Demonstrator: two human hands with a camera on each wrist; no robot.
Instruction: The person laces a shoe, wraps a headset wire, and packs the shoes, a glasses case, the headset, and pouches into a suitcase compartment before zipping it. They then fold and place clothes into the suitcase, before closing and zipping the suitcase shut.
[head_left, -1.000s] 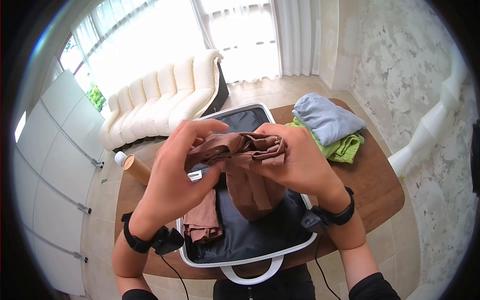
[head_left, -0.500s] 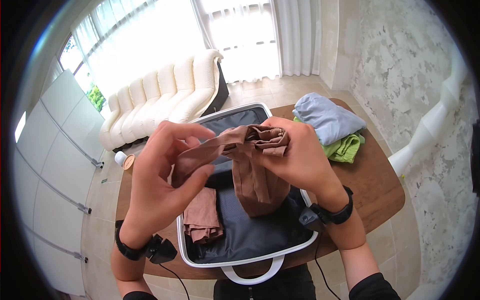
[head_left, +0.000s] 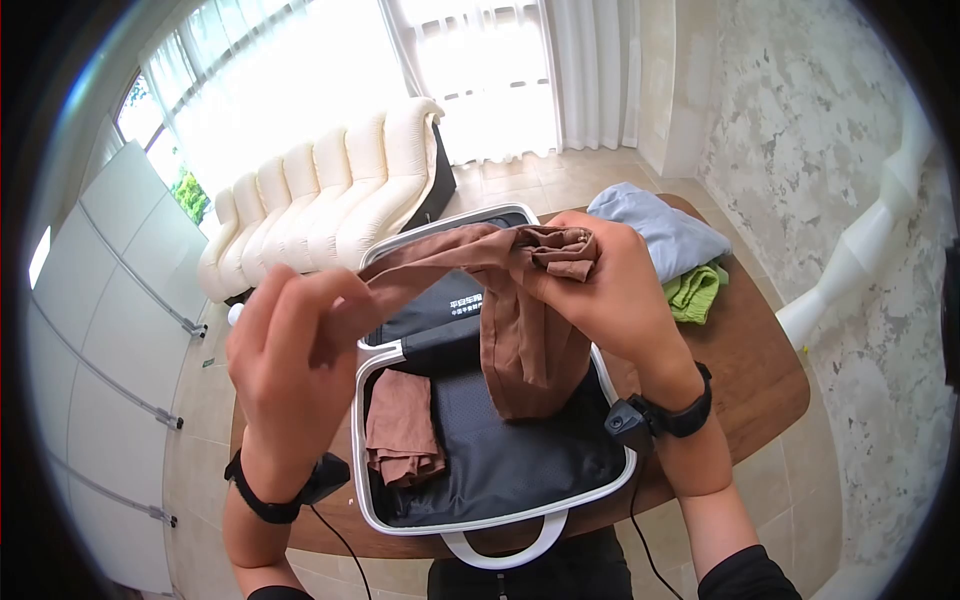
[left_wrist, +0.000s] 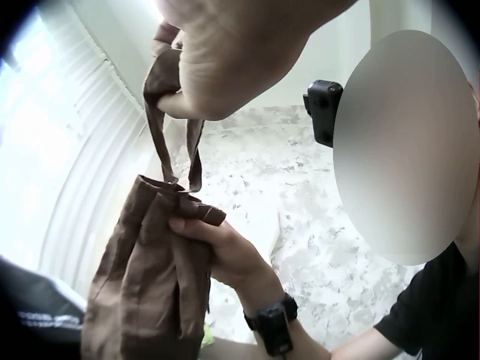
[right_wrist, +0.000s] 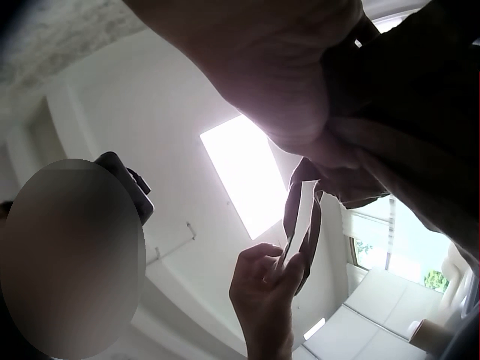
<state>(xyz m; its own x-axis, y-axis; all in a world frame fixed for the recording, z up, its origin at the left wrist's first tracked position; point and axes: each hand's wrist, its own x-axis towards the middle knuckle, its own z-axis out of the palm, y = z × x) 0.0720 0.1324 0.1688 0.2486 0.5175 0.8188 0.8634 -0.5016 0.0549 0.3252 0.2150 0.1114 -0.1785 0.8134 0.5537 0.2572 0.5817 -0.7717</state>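
A folded brown garment hangs over the suitcase, its gathered top edge gripped by my right hand. From that bunched top a long band of the same cloth stretches left to my left hand, whose curled fingers hold its far end. In the left wrist view the band forms a narrow loop around the left fingers, above the hanging folds. Below the hands lies the open suitcase, white-rimmed with a black lining. A folded brown cloth rests in its left side.
The suitcase stands on a wooden table. To its right is a pile with a light blue garment over a green one. A cream sofa stands beyond the table, and white panels line the left side.
My left hand has moved left and away from the right, drawing the band out longer. The right hand has risen slightly to the right with the garment.
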